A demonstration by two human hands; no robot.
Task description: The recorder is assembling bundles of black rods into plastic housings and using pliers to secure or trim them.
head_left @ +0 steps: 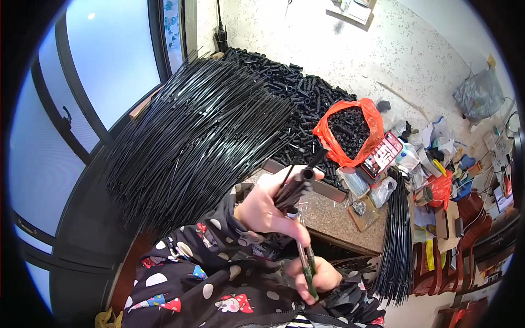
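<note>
L hand (266, 206) grasps black tube (299, 183) w/ rods; R hand (314, 275) clenched on green-handled tool (308, 269); big tube pile (295, 104) left undone

A broad fan of thin black rods (202, 131) fills the space to the left of and above the hands, blocking any pass that way. Beyond the hands, the heap of black tubes (306, 98) and the orange bag (350, 131) wall off the far side. To the right, a hanging bundle of black ties (398, 240) stands close. Only a bare strip of counter (328, 216) just right of the hands lies open.
</note>
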